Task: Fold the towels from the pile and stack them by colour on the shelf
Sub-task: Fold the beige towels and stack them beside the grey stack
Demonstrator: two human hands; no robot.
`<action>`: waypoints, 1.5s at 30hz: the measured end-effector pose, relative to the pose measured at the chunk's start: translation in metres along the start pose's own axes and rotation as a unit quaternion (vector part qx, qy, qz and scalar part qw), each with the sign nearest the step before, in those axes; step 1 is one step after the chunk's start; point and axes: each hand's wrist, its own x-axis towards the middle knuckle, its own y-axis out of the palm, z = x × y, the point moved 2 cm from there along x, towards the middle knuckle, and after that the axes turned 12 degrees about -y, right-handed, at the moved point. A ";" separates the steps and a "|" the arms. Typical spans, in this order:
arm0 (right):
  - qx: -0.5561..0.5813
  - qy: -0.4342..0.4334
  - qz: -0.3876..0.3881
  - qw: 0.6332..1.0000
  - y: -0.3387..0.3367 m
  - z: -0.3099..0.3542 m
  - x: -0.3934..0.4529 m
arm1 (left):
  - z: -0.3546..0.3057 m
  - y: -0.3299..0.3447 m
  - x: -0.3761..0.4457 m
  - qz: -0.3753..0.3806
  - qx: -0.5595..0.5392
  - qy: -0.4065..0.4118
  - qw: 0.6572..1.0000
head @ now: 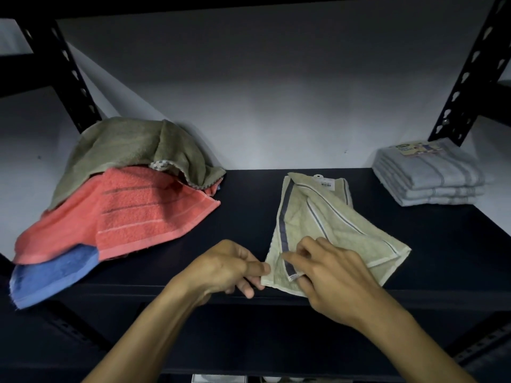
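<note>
The dark shelf carries three groups of towels. At its left edge lies the unfolded pile: an olive-grey towel on top, a coral towel beneath it, and a blue towel lowest, overhanging the front left corner. At the back right corner sits a neat stack of folded pale blue-grey towels bearing a paper label.

Near the front edge, right of centre, a pale green towel with dark stripes lies partly folded, a tag at its far end. The left hand pinches the towel's near left corner between thumb and fingers. The right hand rests on the near edge, fingers curled and gripping the striped fold. The two hands are close together.
</note>
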 end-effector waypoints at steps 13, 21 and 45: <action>0.012 0.064 -0.170 0.983 -0.004 0.027 0.010 | 0.000 -0.006 0.005 0.037 0.020 -0.001 0.999; -0.018 0.047 -0.042 0.998 0.016 0.043 0.003 | 0.001 -0.009 0.004 0.058 -0.001 -0.026 0.998; 0.021 0.016 -0.032 0.999 0.016 0.050 -0.004 | -0.001 -0.016 0.001 0.054 0.010 -0.034 0.998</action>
